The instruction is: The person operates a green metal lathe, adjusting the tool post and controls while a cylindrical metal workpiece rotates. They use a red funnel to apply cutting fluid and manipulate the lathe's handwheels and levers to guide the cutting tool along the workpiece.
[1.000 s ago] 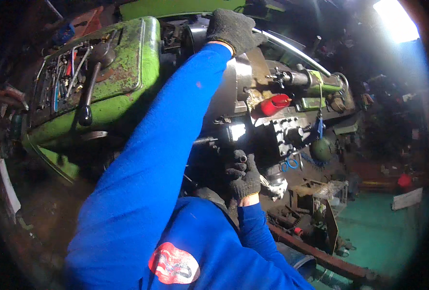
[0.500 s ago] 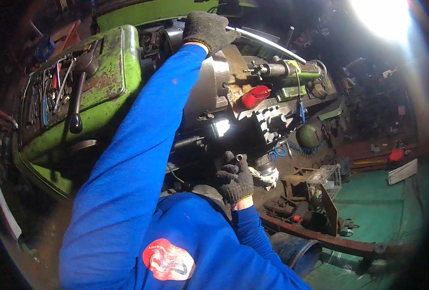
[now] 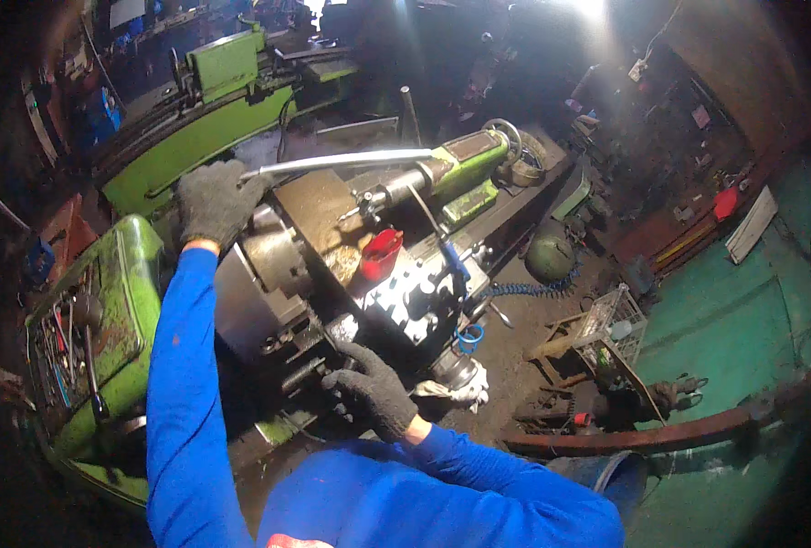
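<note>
My left hand, in a dark grey work glove, is closed at the near end of a long silvery metal bar, beyond the lathe chuck. That bar reaches right to the green tailstock. My right hand, gloved alike, is curled beside the lathe carriage, low in front of the tool post. A thin dark rod shows by its fingertips; what the fingers hold is hidden. A red container sits behind the tool post, near the drill chuck.
The green headstock cover carries wrenches and hand tools at left. A blue air gun with a coiled hose lies at the carriage's right. A white rag, a wire basket and a rusty beam are at right.
My view has swung, showing more of another green machine behind. My right hand has gone from upright, with a ring-ended metal piece showing, to reaching left toward the chuck. My left hand stays at the bar.
</note>
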Action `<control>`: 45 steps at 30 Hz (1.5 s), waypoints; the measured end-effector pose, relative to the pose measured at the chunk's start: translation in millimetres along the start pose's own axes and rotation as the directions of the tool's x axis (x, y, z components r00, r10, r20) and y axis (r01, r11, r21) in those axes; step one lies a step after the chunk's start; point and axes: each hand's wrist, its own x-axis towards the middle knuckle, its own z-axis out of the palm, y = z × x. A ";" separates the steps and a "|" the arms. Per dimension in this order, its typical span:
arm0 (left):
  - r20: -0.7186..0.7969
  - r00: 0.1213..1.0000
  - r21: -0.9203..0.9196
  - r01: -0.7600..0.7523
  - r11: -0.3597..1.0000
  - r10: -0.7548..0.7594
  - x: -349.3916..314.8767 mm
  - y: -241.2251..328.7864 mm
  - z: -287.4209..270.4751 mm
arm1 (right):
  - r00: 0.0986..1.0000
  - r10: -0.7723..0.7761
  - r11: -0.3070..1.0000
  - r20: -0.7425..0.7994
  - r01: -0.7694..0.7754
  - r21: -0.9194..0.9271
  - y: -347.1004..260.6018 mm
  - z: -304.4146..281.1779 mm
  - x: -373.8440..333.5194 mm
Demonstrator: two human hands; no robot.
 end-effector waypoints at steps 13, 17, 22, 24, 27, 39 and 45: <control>-0.008 1.000 0.016 0.009 1.000 -0.009 8.7 19.8 -12.8 | 0.531 -0.300 0.646 -0.792 0.724 0.240 -292.4 -407.3 278.2; -0.059 0.998 0.030 0.001 1.000 0.000 2.0 9.3 -0.8 | 0.345 -0.290 0.617 -0.893 0.780 0.101 -225.4 -401.8 255.7; 0.024 0.998 0.016 0.050 0.999 -0.050 3.0 12.7 -9.8 | 0.482 -0.318 0.698 -0.817 0.702 0.142 -136.1 -347.9 165.3; 0.014 0.999 -0.005 0.050 0.999 -0.050 2.0 7.1 -4.7 | 0.544 -0.336 0.737 -0.768 0.660 0.145 -120.0 -306.2 120.7; 0.059 0.996 0.020 0.061 0.998 -0.063 -0.8 -2.3 -6.2 | 0.647 -0.343 0.806 -0.681 0.575 0.141 -111.9 -211.1 62.1; -0.233 0.958 -0.165 -0.210 0.964 0.168 -1.1 -42.4 40.9 | 0.993 -0.105 0.717 0.045 0.107 -0.688 39.7 49.4 -19.4; -0.040 0.983 0.101 -0.173 0.980 0.177 14.2 -25.6 47.5 | 0.980 0.155 0.461 -0.128 -0.187 -0.867 89.8 4.4 -75.1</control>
